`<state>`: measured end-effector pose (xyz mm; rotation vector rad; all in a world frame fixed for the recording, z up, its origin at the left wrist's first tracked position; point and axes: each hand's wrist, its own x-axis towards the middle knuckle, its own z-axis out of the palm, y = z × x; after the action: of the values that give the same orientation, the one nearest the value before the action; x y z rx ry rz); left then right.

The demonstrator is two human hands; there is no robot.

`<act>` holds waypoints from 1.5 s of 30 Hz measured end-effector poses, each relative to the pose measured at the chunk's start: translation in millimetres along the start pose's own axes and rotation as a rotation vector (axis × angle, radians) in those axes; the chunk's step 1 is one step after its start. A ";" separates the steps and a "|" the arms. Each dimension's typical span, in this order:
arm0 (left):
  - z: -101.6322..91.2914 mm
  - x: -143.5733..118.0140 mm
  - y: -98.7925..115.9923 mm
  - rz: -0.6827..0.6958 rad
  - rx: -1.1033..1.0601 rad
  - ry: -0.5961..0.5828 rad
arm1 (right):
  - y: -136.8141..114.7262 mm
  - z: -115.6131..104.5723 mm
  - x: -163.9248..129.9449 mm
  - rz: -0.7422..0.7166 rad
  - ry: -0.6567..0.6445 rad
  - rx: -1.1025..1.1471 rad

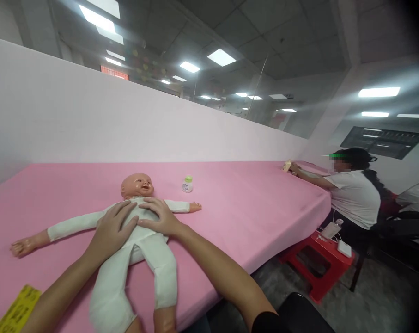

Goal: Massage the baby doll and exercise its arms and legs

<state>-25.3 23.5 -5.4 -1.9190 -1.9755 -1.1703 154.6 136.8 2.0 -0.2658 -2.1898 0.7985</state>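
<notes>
A baby doll (pixel 138 252) with a white cloth body lies on its back on the pink-covered table (pixel 223 222), head away from me and arms spread out. My left hand (pixel 114 226) rests flat on the left side of its chest, fingers stretched toward the neck. On the right side of the chest lies my right hand (pixel 162 217), its fingers spread and angled inward. The two thumbs nearly meet over the belly. Neither hand grips anything. Beyond the doll's arm on the right stands a small bottle (pixel 187 185) with a green cap.
A white partition (pixel 143 120) runs along the table's back. At the far right, a person (pixel 355 194) in a white shirt reaches over the table, hands at a small pale object (pixel 287 166). A red stool (pixel 320 266) and a black seat (pixel 301 317) stand beside the table.
</notes>
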 end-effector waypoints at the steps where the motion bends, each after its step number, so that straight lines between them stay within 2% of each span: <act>1: -1.9 -0.2 1.3 -0.007 0.017 -0.010 | -0.2 0.2 0.2 -0.001 0.012 -0.002; 5: -9.0 1.0 6.9 -0.055 0.047 -0.032 | -1.5 0.1 2.5 -0.064 0.017 -0.022; 11: -13.9 1.5 14.6 -0.070 -0.138 -0.085 | -0.4 2.2 2.2 -0.076 0.058 -0.001; 21: -11.1 -2.7 20.0 -0.054 -0.200 0.014 | 2.2 5.2 0.4 -0.021 0.056 0.025; 28: -7.9 -8.8 30.3 -0.096 -0.261 0.045 | 6.1 13.3 -3.9 0.007 0.126 0.104; 33: -8.5 -12.7 33.0 -0.118 -0.263 0.066 | 4.1 7.5 -11.3 0.011 0.075 0.112; 38: -4.7 -17.0 26.7 -0.089 -0.193 0.088 | 6.5 -0.6 -18.5 -0.032 -0.090 0.095; 45: 5.1 -22.9 8.9 -0.114 -0.192 -0.026 | 16.7 6.9 -19.2 0.035 -0.054 0.102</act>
<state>-11.3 7.6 -18.9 -1.9398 -2.0788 -1.4190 161.5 138.6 -23.4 -0.2346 -2.1915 0.9441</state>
